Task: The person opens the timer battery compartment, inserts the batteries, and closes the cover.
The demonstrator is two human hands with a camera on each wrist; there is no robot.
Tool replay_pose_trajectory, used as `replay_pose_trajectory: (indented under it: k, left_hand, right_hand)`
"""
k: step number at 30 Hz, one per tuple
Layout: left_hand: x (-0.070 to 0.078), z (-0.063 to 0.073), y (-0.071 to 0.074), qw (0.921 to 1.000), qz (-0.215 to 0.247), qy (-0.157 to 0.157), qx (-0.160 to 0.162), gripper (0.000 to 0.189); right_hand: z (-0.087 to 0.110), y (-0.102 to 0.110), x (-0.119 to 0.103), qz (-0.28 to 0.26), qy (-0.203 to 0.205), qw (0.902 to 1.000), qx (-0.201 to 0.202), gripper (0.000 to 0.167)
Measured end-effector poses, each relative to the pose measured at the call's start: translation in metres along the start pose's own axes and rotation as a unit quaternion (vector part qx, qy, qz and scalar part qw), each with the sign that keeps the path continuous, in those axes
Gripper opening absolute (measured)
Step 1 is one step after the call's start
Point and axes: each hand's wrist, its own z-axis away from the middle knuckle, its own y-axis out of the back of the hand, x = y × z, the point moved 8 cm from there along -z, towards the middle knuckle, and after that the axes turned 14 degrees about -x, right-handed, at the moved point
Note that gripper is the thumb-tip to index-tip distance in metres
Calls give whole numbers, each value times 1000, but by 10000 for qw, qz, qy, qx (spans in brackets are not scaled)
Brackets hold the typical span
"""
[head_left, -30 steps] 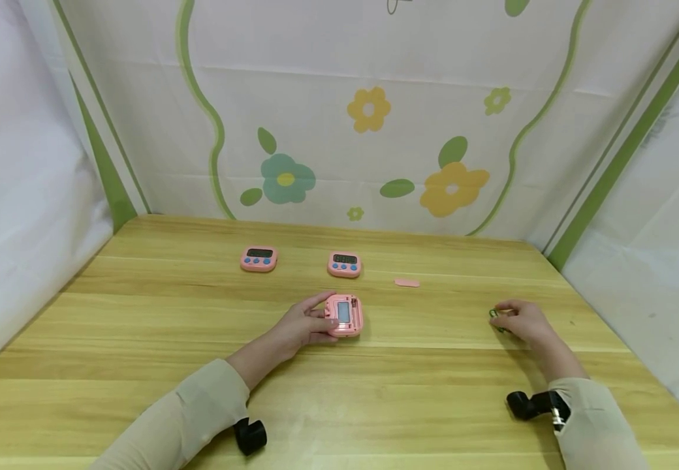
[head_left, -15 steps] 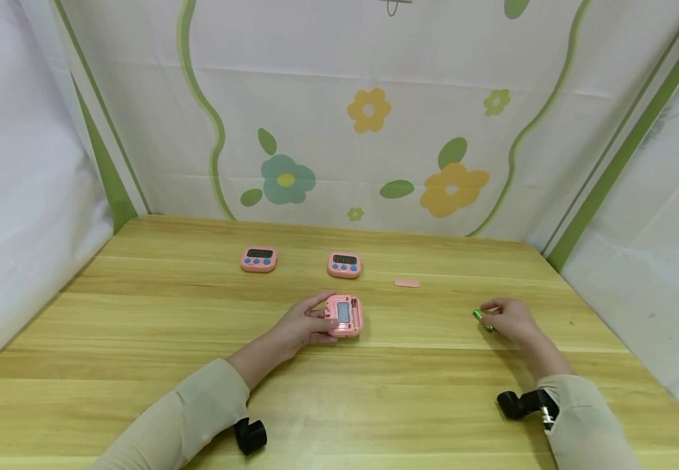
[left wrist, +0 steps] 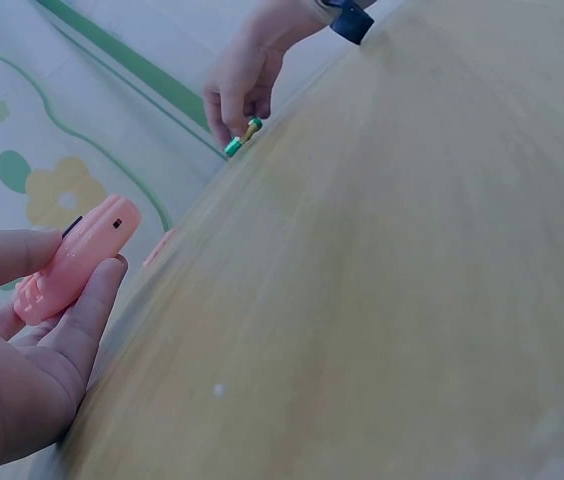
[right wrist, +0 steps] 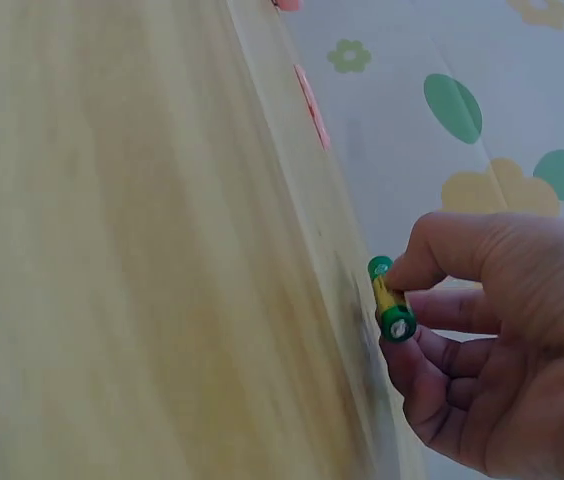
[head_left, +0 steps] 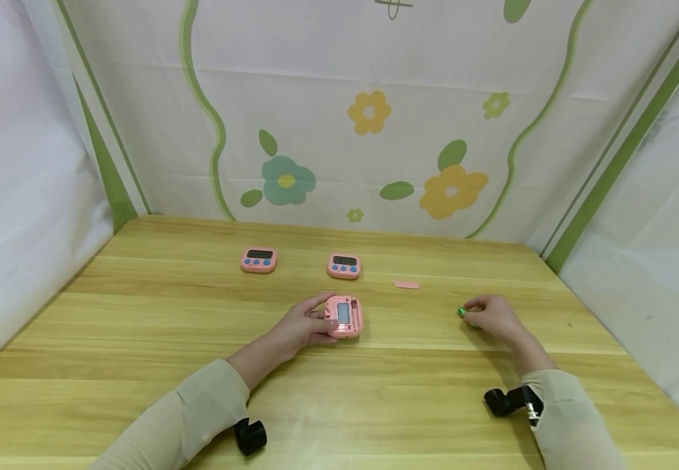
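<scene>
My left hand (head_left: pixel 298 328) grips a pink digital timer (head_left: pixel 354 326) by its left side, its back turned up and the long battery slot on its right bared. In the left wrist view the timer (left wrist: pixel 80 258) is seen edge-on between thumb and fingers. Off to the right, my right hand (head_left: pixel 495 318) pinches a green and yellow battery (right wrist: pixel 392 300) between thumb and fingertips. The right wrist view shows one flat end of the battery facing the camera. A thin pink battery cover (head_left: pixel 407 284) lies on the table between the hands, farther back.
Two more pink timers with blue buttons, the left one (head_left: pixel 259 260) and the middle one (head_left: pixel 344 266), lie face up toward the back of the wooden table (head_left: pixel 375 405). A white flowered curtain (head_left: pixel 328 117) rises behind the table's back edge.
My right hand has moved left across the table with the battery, nearer the timer. The left hand and its timer have stayed in place.
</scene>
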Motion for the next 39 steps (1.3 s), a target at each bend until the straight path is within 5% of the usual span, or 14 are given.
replay_pose_trajectory:
  k: [7, 18, 22, 27, 31, 34, 39]
  left_hand:
    - [1, 1, 0, 10000, 10, 25, 16, 65]
    - [-1, 2, 1, 9999, 19, 73, 72, 66]
    - [-1, 1, 1, 10000, 6, 56, 64, 66]
    - [-1, 1, 0, 10000, 23, 66, 56, 67]
    - [-1, 1, 0, 9999, 11, 82, 86, 67]
    - [-1, 1, 0, 9999, 7, 102, 125, 66]
    - [-1, 1, 1, 9998, 36, 124, 178, 66]
  right_hand:
    - [-10, -13, -11, -1295, 60, 9905, -451, 39]
    - [-27, -39, -46, -3332, 513, 9357, -1041, 45]
    - [-32, -48, -59, -4141, 846, 8963, -1341, 42]
    - [-34, -58, -79, -5158, 1544, 8211, -1896, 25]
    - [-34, -64, -95, -5597, 2119, 7638, -2418, 29]
    - [-33, -68, -103, -5746, 2314, 7400, -2619, 34]
    - [-34, -72, -108, -5980, 2274, 7198, -2692, 35]
